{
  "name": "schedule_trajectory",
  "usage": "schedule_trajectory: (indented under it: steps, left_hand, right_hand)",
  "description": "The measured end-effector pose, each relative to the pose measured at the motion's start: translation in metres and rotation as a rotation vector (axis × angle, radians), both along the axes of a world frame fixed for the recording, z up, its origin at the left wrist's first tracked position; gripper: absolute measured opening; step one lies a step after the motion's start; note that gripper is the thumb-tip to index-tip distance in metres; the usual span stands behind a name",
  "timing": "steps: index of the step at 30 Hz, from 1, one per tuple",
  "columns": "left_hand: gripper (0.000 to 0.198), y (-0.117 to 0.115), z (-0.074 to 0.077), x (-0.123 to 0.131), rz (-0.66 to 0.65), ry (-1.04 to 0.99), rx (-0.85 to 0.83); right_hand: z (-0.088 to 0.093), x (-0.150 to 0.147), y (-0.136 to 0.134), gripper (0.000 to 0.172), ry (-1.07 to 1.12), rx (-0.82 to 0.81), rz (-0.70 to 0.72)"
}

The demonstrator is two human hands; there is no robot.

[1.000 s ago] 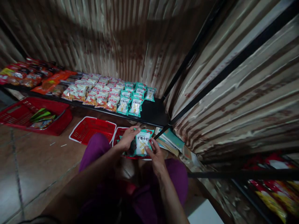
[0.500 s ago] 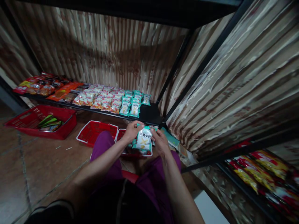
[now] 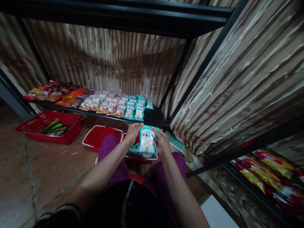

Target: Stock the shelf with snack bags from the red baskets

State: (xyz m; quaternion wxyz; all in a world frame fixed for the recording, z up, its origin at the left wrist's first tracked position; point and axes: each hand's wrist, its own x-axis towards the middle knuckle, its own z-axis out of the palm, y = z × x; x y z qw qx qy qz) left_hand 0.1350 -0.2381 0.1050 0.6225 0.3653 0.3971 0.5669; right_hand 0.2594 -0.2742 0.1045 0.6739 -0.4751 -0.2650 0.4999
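Observation:
Between my two hands a teal and white snack bag (image 3: 147,141) hangs upright, its printed front facing me. My left hand (image 3: 134,131) pinches its upper left corner, and my right hand (image 3: 162,139) grips the upper right edge. Directly below is a red basket (image 3: 142,160) with a white rim, holding more teal bags (image 3: 135,148); the held bag hides part of it. Ahead on the low black shelf (image 3: 154,117), matching teal snack bags (image 3: 139,112) lie in rows beside white and orange snack bags (image 3: 111,106).
Orange packets (image 3: 71,97) and red bags (image 3: 48,93) fill the shelf's left end. On the floor stand a red basket (image 3: 95,141) and a larger one (image 3: 68,136) with green packets. A black post (image 3: 201,69) rises at right, near yellow and red bags (image 3: 258,171).
The camera view has shifted slightly, so the shelf sits lower and further right. The held bag now faces me more squarely. Both hands keep their hold on it.

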Motion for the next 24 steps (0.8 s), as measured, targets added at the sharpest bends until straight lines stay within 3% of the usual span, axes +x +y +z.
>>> schedule_trajectory:
  steps: [8, 13, 18, 24]
  left_hand:
    - [0.037, -0.014, -0.010, 0.005, -0.245, 0.105, -0.082]
    - [0.044, -0.026, -0.025, 0.011, -0.410, -0.036, -0.102]
    - [0.049, -0.025, -0.031, 0.016, -0.355, -0.081, -0.130]
    - [0.044, -0.007, -0.028, 0.009, -0.143, -0.066, -0.139]
  right_hand:
    - [-0.008, 0.013, 0.013, 0.036, 0.038, -0.033, -0.182]
    - [-0.011, 0.021, 0.020, 0.034, -0.014, -0.050, -0.196]
    - [-0.007, 0.020, 0.023, 0.034, -0.025, -0.076, -0.161]
    - [-0.014, 0.025, 0.018, 0.042, -0.061, -0.197, 0.085]
